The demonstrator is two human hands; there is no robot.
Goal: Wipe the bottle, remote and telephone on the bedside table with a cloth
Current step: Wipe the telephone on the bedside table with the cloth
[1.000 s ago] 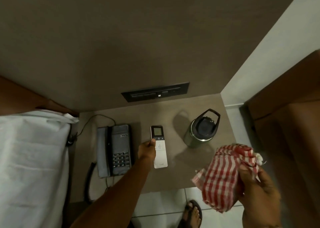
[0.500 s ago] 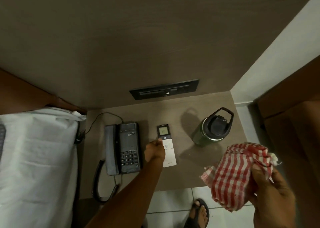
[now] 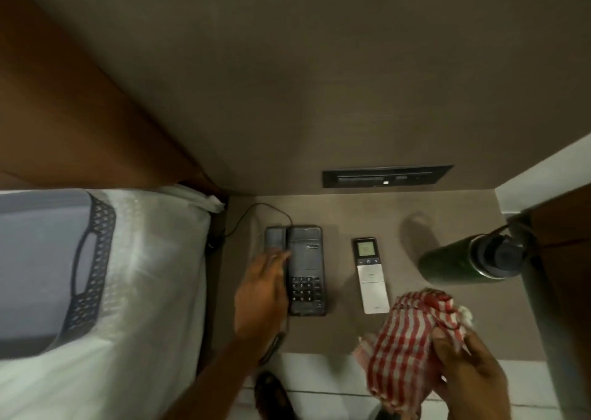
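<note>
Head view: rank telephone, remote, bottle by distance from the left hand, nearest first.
1. Telephone: the left hand lies on its handset side, at the table's left.
2. Remote: mid-table, right of the telephone.
3. Bottle: far right edge, beyond the remote.

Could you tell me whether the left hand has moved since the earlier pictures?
Yes. The left hand left the remote and now rests to its left, on the handset of the telephone.

White bed (image 3: 134, 291), wall panel (image 3: 387, 176)
</note>
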